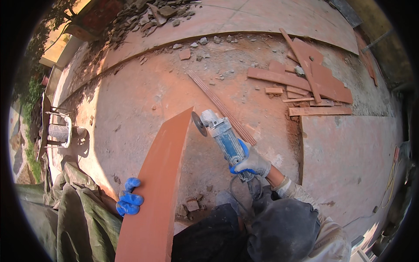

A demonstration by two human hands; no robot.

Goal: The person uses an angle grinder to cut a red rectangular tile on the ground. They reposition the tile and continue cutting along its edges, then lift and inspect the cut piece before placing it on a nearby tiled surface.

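Observation:
My left hand (130, 197), in a blue-coated glove, curls its fingers over the left edge of a long reddish stone slab (152, 174). The slab tilts up from the lower edge and narrows to a pointed far corner. In a grey and blue glove, my right hand (252, 162) is wrapped around the body of a dusty blue angle grinder (228, 142). Its dark cutting disc (199, 124) stands beside the slab's far right corner; whether the two touch I cannot tell. The power cord loops back from the grinder's rear end.
Reddish offcuts (305, 83) lie piled at the far right, and a grooved strip (220, 107) lies beyond the grinder. Rubble (152, 17) is heaped at the far left. A wheelbarrow (59, 131) and a crumpled green tarp (74, 209) are on the left. Broken stones (192, 204) lie near the slab.

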